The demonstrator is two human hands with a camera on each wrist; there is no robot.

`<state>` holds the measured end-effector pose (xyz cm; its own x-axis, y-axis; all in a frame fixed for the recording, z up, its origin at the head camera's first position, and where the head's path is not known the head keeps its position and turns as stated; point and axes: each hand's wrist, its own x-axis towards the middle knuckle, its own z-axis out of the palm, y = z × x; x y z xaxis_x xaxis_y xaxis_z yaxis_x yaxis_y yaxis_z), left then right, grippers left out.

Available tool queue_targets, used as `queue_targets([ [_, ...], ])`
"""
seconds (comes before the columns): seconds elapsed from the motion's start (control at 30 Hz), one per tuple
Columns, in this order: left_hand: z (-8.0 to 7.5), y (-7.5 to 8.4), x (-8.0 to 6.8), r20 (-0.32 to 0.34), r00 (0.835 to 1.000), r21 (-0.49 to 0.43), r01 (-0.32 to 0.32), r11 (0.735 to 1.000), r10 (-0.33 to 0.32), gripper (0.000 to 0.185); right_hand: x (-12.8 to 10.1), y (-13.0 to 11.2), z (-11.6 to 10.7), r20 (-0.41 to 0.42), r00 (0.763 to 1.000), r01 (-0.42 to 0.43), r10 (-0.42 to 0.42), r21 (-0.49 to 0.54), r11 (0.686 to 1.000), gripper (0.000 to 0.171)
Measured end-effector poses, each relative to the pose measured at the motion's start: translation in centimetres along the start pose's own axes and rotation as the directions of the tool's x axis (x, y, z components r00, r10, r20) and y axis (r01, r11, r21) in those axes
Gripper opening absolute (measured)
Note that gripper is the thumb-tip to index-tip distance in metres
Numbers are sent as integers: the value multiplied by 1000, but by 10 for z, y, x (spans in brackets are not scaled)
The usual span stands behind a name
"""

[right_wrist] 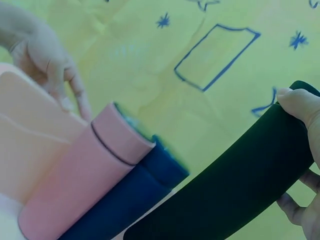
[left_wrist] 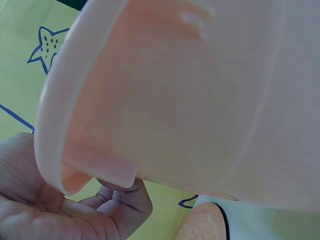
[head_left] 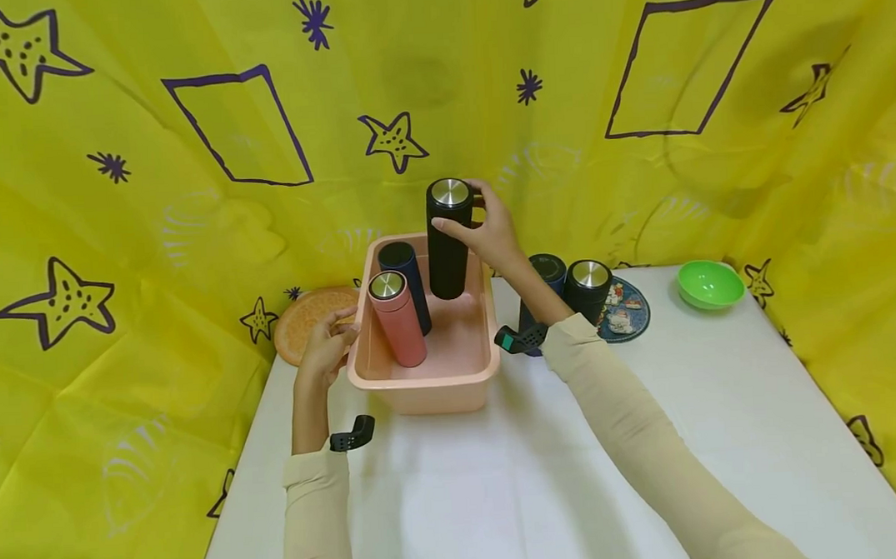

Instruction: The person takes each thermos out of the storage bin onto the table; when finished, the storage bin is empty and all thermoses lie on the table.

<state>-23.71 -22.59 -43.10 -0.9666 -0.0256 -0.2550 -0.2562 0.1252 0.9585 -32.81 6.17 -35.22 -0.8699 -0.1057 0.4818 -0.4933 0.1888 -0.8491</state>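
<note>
My right hand (head_left: 494, 232) grips a black thermos flask (head_left: 449, 259) with a steel-topped lid near its upper end, thumb on the near side. The flask stands upright over the back right of a peach plastic tub (head_left: 460, 381). Inside the tub, a pink flask (head_left: 401, 327) with a steel-topped lid leans beside a dark blue flask (head_left: 410, 281). My left hand (head_left: 326, 345) holds the tub's left rim; in the left wrist view its fingers (left_wrist: 127, 202) curl beneath the rim. The right wrist view shows the black flask (right_wrist: 225, 175) with fingers round its top.
Right of the tub stand a dark blue flask (head_left: 547, 268) and a black flask (head_left: 589, 286), partly behind my right forearm. A patterned round mat (head_left: 630, 311) and a green bowl (head_left: 711, 285) lie farther right. A round orange-brown board (head_left: 300, 323) is at the left.
</note>
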Motion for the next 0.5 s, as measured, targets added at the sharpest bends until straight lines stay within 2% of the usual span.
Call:
queue_targets([
  [0.1, 0, 0, 0, -3, 1000, -5, 4, 1000, -4, 45, -1, -14, -6, -10, 1000, 27, -27, 36, 999, 65],
  [0.33, 1, 1, 2, -4, 1000, -10, 4, 1000, -4, 46, -13, -68, -19, -43, 997, 61, -57, 91, 994, 62],
  [0.5, 0, 1, 0, 0, 1000, -15, 6, 1000, -6, 47, -14, -65, -26, -74, 992, 114, -106, 109, 988, 63],
])
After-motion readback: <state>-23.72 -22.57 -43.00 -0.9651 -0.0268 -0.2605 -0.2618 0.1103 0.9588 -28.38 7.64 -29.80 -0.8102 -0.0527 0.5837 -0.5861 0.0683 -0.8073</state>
